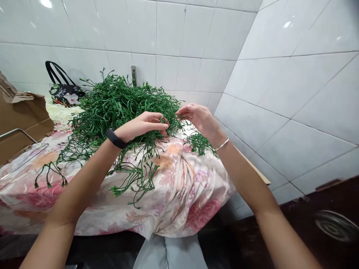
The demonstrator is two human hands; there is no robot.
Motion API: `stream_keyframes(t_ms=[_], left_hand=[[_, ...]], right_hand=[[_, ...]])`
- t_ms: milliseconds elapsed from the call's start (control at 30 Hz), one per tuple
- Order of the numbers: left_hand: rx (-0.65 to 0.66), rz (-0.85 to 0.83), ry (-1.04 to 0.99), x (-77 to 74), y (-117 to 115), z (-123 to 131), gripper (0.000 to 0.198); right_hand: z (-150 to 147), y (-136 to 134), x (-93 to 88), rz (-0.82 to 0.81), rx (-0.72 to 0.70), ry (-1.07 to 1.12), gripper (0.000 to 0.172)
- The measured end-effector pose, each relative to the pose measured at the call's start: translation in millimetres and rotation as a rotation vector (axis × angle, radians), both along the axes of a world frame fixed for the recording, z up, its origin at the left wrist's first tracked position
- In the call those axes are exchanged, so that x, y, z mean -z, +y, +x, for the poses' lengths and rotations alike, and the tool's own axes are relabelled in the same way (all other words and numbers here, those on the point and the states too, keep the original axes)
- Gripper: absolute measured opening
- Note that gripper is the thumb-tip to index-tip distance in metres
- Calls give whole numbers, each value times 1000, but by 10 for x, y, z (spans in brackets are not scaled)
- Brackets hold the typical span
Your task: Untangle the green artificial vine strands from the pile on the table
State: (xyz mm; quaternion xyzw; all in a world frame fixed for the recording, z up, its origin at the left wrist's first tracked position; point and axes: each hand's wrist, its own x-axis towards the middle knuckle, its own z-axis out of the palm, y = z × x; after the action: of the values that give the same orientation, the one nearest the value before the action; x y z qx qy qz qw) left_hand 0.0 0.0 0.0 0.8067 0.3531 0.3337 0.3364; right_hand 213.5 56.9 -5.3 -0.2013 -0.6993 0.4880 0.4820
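A large tangled heap of green plastic plant stems (120, 104) lies on a floral cloth-covered table (171, 179). At its right front edge, my left hand (147, 123), with a black wristband, has its thumb and fingers curled around some green stems. Opposite it, my right hand (198, 116), with a bracelet, is bent inward, its fingertips together at thin green stem ends. Exactly how many stems each hand holds is hidden by the fingers. Below my right wrist is a small separate pile of stems (199, 142). Several loose stems (137, 181) trail toward the table's front edge.
A torn cardboard box (25, 119) and a bent metal wire frame (28, 158) are on the left. Behind are a black floral bag (66, 91) and an upright metal strip (134, 76). White tiled walls (171, 37) close off the back and right. A dark brown surface (297, 224) is lower right.
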Motion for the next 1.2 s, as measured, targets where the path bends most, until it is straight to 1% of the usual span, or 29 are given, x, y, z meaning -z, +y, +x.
stream_keyframes(t_ms=[100,200,267,300,433,500,600,700,833,933,1000,1067,1100,1133,1200], left_hand=[[34,-43,36,95,-10,38,24],[82,-68,47,163,-59,35,27],[95,-93,20,188,-85,13,28],[95,-108,4,195,-91,-1,28],[50,-116,-44,207,-84,-46,28],[43,-109,-47,210,-84,-47,28],[80,-102,19,223,-102,-15,27],[71,-19,89,247,-119,33,27],[29,87,135,274,-110,61,28],[-38,135,164,298,-81,59,30],[-135,143,128,325,-56,61,39],[-251,143,46,359,-30,69,51],[-305,148,7,375,-19,74,54],[-356,158,-20,389,-9,80,52],[-430,212,-44,406,0,89,43]], right_hand=[[61,14,121,-8,70,11,22],[122,28,211,24,211,-7,21],[144,25,232,76,292,-10,20],[146,15,231,104,299,-9,20],[110,-86,212,221,177,-80,20],[78,-153,216,278,157,-144,20],[43,-227,239,370,183,-231,24],[37,-250,256,474,215,-329,23],[40,-228,270,500,256,-393,19],[27,-211,293,514,291,-389,17],[14,-208,317,548,312,-391,13],[-1,-208,344,590,317,-406,10],[-9,-209,358,610,315,-414,10],[-17,-210,371,629,311,-419,9],[-32,-212,394,666,308,-424,10]])
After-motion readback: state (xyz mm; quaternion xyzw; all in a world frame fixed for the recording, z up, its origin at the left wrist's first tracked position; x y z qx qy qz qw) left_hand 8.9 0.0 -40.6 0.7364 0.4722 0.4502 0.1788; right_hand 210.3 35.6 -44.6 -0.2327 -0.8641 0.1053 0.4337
